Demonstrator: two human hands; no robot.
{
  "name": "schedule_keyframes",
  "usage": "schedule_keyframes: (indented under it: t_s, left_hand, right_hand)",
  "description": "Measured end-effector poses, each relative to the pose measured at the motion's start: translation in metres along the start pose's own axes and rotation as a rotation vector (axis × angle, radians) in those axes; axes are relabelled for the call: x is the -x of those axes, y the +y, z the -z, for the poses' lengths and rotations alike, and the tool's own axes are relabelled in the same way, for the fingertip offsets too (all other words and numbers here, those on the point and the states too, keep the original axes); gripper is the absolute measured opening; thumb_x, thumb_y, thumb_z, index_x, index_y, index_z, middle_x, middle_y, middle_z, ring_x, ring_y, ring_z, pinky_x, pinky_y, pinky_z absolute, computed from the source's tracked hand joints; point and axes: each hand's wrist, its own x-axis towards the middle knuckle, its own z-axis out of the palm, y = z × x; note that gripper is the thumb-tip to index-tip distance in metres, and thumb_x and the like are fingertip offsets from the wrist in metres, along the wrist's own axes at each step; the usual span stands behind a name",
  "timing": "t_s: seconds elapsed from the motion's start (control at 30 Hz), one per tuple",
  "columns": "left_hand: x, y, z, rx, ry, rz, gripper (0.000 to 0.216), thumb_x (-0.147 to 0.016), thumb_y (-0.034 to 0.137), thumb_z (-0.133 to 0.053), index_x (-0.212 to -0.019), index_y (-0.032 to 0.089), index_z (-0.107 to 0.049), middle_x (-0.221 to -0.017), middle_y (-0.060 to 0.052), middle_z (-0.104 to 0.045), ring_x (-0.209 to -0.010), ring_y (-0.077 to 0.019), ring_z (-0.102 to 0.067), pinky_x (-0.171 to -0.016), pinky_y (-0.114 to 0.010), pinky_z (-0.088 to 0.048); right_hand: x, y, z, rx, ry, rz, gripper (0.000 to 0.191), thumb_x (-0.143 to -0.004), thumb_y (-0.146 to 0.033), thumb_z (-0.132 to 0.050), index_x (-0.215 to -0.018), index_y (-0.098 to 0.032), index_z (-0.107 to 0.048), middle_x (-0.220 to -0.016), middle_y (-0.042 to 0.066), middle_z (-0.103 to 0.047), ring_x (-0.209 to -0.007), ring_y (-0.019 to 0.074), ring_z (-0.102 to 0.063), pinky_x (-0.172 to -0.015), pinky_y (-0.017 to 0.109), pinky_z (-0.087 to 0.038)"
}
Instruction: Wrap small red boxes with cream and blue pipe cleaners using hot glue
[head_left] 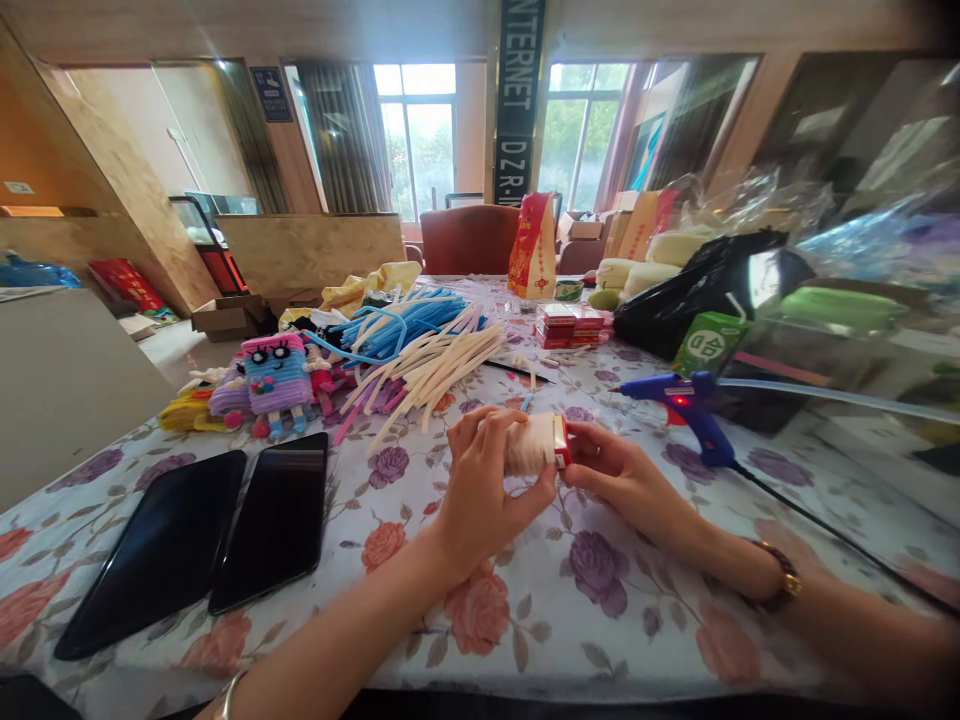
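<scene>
My left hand (480, 490) is wrapped over a small box (531, 445) covered in cream fuzzy stems, with a red end showing at its right. The fingertips of my right hand (619, 480) close on that red end. Both hands hold the box just above the flowered tablecloth (390, 640). Behind it lie a short blue and white stem piece (528, 392) and a dark pointed tool (521, 372). To the right of my right hand, a blue glue gun (694, 410) with a red light rests on the table, a clear glue stick in its back.
Cream stems (442, 365) and blue stems (409, 325) lie piled at the back left, beside a plush striped doll (276, 380). Two black tablets or phones (274, 520) lie at the left. Red boxes (571, 325) are stacked behind; a black cord (832, 530) runs right.
</scene>
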Motion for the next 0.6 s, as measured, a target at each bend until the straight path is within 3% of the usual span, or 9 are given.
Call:
schedule_keyframes:
  t_s: [0.6]
  left_hand:
    - [0.0019, -0.004, -0.0029, 0.06, -0.027, 0.029, 0.036, -0.071, 0.021, -0.058, -0.105, 0.021, -0.046, -0.099, -0.006, -0.057, -0.097, -0.0216, -0.053, -0.084, -0.036, -0.045]
  right_hand:
    - [0.0016, 0.0006, 0.0011, 0.01, -0.058, -0.001, 0.042, -0.075, -0.034, -0.068, -0.114, -0.025, -0.056, -0.099, 0.003, -0.068, -0.094, 0.0186, -0.063, -0.085, 0.035, -0.05]
